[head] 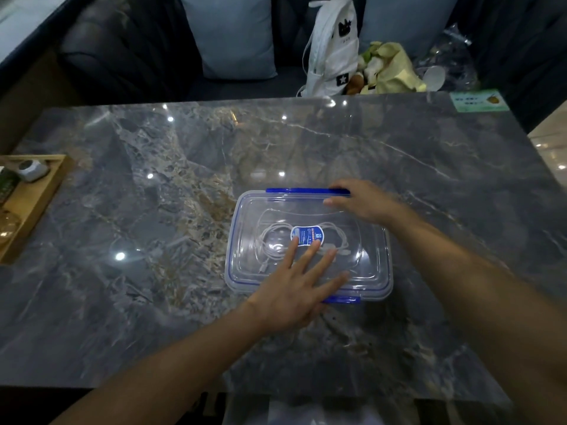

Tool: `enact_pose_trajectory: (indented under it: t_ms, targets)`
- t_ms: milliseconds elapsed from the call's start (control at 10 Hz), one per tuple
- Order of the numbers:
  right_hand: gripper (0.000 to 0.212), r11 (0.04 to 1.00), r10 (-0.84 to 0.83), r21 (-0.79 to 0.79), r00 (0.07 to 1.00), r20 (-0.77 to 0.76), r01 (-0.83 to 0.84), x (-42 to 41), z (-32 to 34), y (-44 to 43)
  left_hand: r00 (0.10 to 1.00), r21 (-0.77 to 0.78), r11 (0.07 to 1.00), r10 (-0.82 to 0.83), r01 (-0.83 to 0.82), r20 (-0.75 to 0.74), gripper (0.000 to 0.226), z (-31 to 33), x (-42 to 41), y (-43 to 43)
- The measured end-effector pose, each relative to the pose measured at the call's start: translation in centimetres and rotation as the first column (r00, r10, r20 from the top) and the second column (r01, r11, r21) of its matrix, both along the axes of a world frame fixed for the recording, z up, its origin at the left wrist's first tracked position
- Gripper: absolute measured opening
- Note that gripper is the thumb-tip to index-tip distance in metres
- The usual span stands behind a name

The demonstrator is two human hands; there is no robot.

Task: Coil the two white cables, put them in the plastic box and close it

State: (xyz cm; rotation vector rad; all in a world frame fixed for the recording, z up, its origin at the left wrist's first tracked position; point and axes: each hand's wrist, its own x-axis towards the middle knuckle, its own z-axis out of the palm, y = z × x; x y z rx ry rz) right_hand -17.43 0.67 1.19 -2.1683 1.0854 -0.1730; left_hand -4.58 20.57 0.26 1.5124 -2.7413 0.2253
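A clear plastic box [242, 271] with its transparent lid [365, 240] on top sits on the marble table, right of centre. White cables [271, 233] lie coiled inside, seen through the lid around a blue label [305, 234]. Blue clasps run along the far edge [297, 190] and the near edge [342, 299]. My left hand [294, 283] lies flat on the lid's near part, fingers spread. My right hand [360, 202] rests at the far right corner, fingers curled over the far clasp's end.
A wooden tray [33, 204] with small items sits at the table's left edge. Beyond the far edge, on a dark sofa, are a white bag [333, 47], a yellowish cloth bag [389, 69] and clear plastic wrapping [448, 56]. A green card [478, 101] lies at the far right corner.
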Motion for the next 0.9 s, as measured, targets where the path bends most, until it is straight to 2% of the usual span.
enact_pose_trajectory:
  t_ms: [200,300,500,600,700,800,900]
  targets:
    - [0.026,0.998,-0.053,-0.044,0.998,0.031,0.054,0.2,-0.2,0.2,0.997,-0.041,0.999,-0.030,0.027,-0.073,0.049,-0.8,0.2,0.1]
    - [0.025,0.995,-0.074,-0.071,0.997,0.032,0.077,0.2,-0.4,0.3,0.992,-0.042,0.999,-0.025,0.020,-0.122,0.049,-1.0,-0.1,0.2]
    - [0.026,0.992,-0.078,-0.094,0.996,0.031,0.080,0.2,-0.5,0.4,0.986,-0.005,1.000,0.008,-0.009,-0.165,0.064,-1.1,-0.6,0.4]
    - [0.026,0.990,-0.078,-0.117,0.996,0.045,0.083,0.1,-0.7,0.3,0.983,0.005,1.000,0.030,-0.030,-0.182,0.064,-1.1,-0.8,0.6]
    - [0.028,0.989,-0.052,-0.141,0.999,0.013,0.053,0.0,-0.1,0.6,0.972,-0.012,0.999,0.047,-0.051,-0.232,0.049,-0.7,-0.8,0.6]
    - [0.031,0.963,0.019,-0.267,0.994,-0.108,-0.048,-0.1,0.2,0.8,0.933,-0.001,0.996,0.087,-0.094,-0.349,0.039,0.4,-0.6,0.1]
    - [0.044,0.914,0.034,-0.388,0.973,-0.229,-0.123,0.4,2.3,0.9,0.891,-0.007,0.977,0.189,-0.211,-0.414,0.043,2.7,0.3,-1.6]
